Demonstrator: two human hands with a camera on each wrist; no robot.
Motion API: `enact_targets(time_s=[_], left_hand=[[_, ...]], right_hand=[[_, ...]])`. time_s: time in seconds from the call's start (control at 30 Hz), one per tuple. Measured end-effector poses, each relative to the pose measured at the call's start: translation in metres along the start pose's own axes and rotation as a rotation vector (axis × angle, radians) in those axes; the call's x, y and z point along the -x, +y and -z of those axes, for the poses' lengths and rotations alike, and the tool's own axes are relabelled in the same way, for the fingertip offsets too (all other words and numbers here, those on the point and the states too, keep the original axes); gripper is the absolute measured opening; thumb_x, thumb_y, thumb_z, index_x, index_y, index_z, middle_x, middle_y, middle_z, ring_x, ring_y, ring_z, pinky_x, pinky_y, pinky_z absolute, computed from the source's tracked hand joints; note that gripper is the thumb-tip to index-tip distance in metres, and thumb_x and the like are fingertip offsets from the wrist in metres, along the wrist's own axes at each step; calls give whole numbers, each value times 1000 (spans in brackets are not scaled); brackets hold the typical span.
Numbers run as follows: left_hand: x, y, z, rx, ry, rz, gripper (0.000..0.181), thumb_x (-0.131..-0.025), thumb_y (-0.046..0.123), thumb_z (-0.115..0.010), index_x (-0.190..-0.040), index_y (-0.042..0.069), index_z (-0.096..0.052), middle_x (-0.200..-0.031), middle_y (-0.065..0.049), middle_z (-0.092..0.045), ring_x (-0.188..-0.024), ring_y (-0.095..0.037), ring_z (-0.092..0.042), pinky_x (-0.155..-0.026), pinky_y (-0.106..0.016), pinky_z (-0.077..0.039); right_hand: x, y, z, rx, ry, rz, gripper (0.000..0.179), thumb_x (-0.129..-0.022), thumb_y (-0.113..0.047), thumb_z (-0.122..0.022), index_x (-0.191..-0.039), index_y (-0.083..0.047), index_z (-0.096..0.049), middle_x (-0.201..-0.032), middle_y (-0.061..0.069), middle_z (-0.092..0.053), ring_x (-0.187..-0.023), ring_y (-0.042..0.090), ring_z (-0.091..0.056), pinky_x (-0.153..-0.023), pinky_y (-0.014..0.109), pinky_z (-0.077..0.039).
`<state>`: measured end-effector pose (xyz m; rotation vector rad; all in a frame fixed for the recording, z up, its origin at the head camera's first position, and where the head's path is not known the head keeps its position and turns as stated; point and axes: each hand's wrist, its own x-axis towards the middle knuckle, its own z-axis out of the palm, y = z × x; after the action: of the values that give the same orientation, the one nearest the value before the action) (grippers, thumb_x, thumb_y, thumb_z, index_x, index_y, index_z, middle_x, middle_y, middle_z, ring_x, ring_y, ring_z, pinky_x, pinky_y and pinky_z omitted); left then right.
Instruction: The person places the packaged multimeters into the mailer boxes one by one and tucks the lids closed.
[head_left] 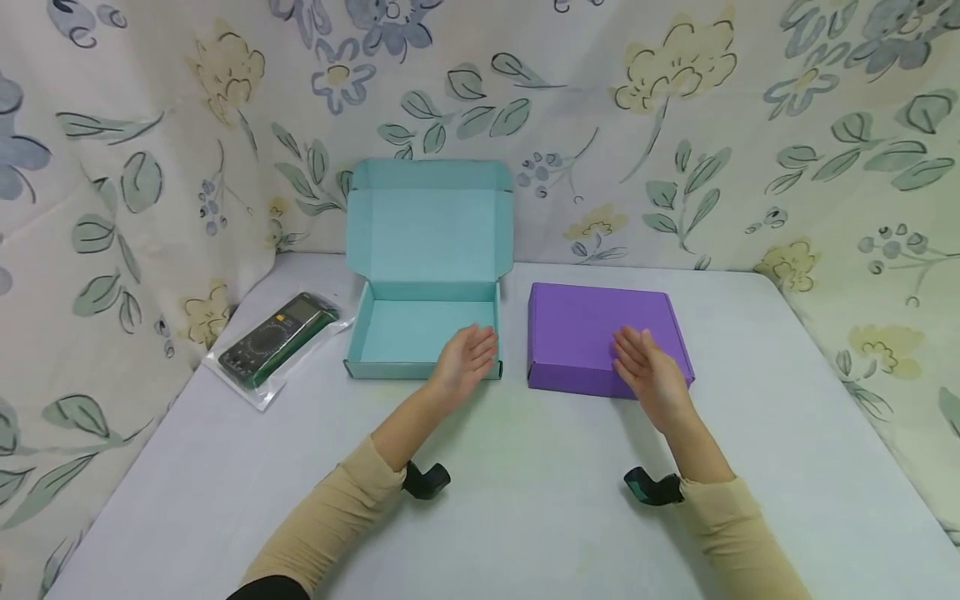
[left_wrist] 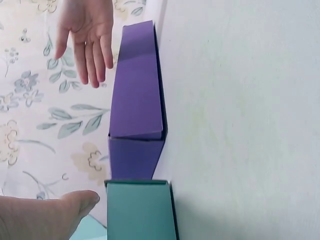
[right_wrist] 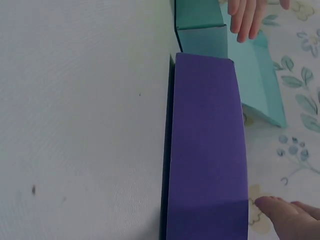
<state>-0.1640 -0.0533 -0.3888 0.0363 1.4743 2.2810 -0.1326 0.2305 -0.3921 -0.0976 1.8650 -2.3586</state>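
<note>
The left hand (head_left: 465, 362) and right hand (head_left: 651, 375) were held apart, straight-fingered and empty, near the open teal box (head_left: 405, 329) and closed purple box (head_left: 581, 333) on the desk (head_left: 540, 500), both judged light, stiff cardboard, best gripped by their side walls.

Open teal box (head_left: 426, 292) stands beside a closed purple box (head_left: 581, 329)

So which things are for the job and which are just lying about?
Probably the job:
open teal box, near the left hand
closed purple box, near the right hand

Probably just there:
bagged black meter, untouched
flowery cloth behind
</note>
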Motion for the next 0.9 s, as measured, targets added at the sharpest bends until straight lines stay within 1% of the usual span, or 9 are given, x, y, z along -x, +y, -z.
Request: enact_targets(time_s=[0.3, 0.5, 0.73, 0.9], left_hand=[[12, 13, 21, 86, 70, -38, 61, -105, 29, -25, -150, -10, -16, -158, -25, -16, -146, -37, -14, -119, -41, -13], [17, 19, 36, 85, 81, -57, 61, -105, 29, -23, -151, -10, -12, -159, -24, -14, -146, -36, -13, -119, -40, -12], [23, 27, 54, 81, 120, -84, 60, -106, 30, -23, -152, -7, -12, -159, -22, -14, -147, -34, -13, -119, -38, -14], [28, 34, 64, 95, 146, -90, 61, -106, 31, -22, -153, -6, -10, -160, -21, -11, -147, -32, -11, -119, -37, -12]], right_hand=[[-14, 6, -28, -93, -27, -24, 69, -107, -39, -24, -151, 10, -3, -159, 26, -5, -147, 32, -8, -118, 40, -11], [-23, 11, -45, -129, -40, -33, 65, -108, -36, -21, -151, 10, -4, -159, 25, -6, -147, 32, -10, -118, 39, -12], [-33, 18, -62, -170, -47, -39, 62, -108, -33, -20, -151, 9, -6, -159, 24, -8, -147, 32, -12, -118, 39, -14], [-38, 24, -73, -166, -53, -46, 61, -108, -33, -20, -152, 8, -8, -159, 24, -10, -146, 31, -14, -118, 39, -15]])
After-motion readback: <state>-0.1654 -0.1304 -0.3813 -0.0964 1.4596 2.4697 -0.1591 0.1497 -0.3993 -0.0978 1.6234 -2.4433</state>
